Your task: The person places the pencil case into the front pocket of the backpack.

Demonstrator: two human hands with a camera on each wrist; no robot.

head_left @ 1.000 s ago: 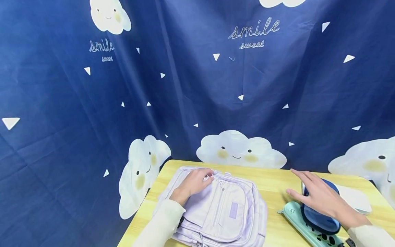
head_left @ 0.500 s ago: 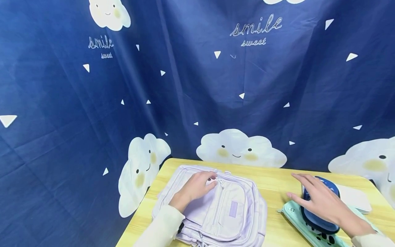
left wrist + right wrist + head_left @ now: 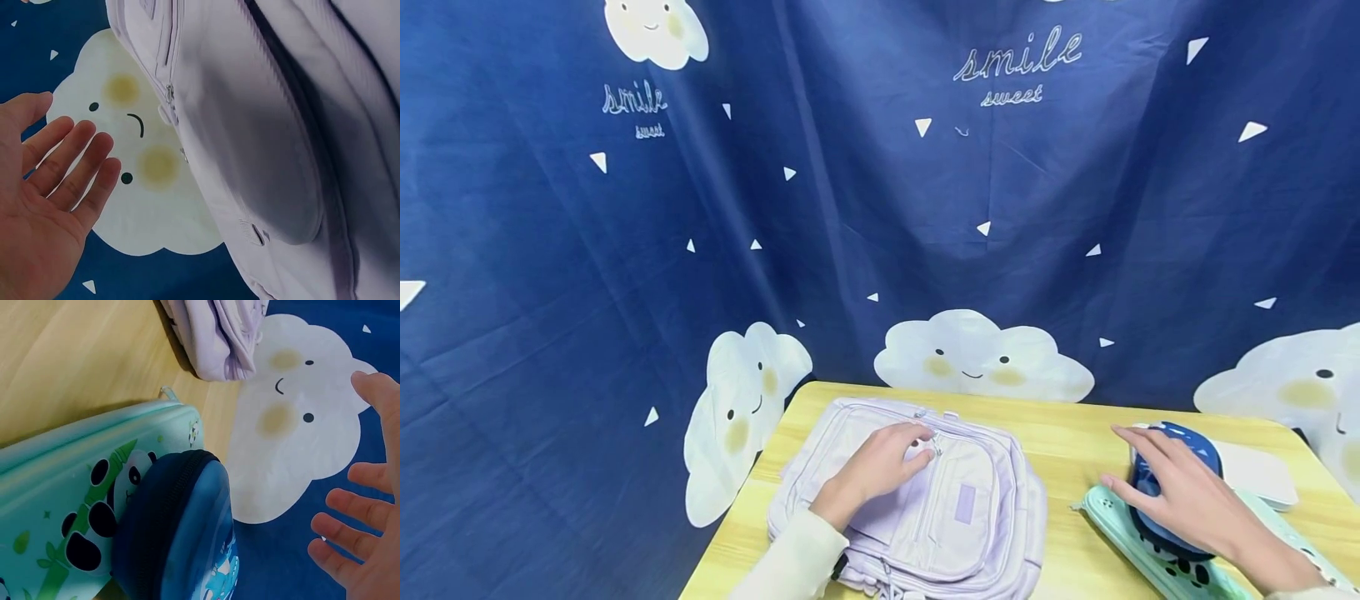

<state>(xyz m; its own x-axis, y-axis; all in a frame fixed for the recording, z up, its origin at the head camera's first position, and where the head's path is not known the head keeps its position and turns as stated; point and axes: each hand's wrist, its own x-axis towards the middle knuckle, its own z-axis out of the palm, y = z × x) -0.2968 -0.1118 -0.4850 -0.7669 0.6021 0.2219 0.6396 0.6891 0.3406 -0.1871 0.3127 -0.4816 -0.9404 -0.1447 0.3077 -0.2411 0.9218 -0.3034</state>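
A lilac backpack [image 3: 880, 508] lies flat on the wooden table, its zipped front pocket facing up. My left hand [image 3: 880, 467] hovers over the backpack with fingers relaxed; the left wrist view shows its palm and spread fingers holding nothing. My right hand [image 3: 1187, 492] is held over a blue zipped case [image 3: 1176, 533], fingers loosely extended. In the right wrist view that hand [image 3: 369, 519] stands apart from the case, with nothing in it. Under the blue case lies a mint-green pencil case [image 3: 62, 512] printed with pandas.
A white flat object [image 3: 1258, 475] lies behind the blue case, at the table's right. The wooden table [image 3: 1060, 450] shows between backpack and cases. A dark blue curtain [image 3: 880, 167] with smiling clouds hangs behind the table.
The left hand has shifted slightly right over the backpack. My right hand stays over the blue case, nearly still. The whole head view has moved a little.
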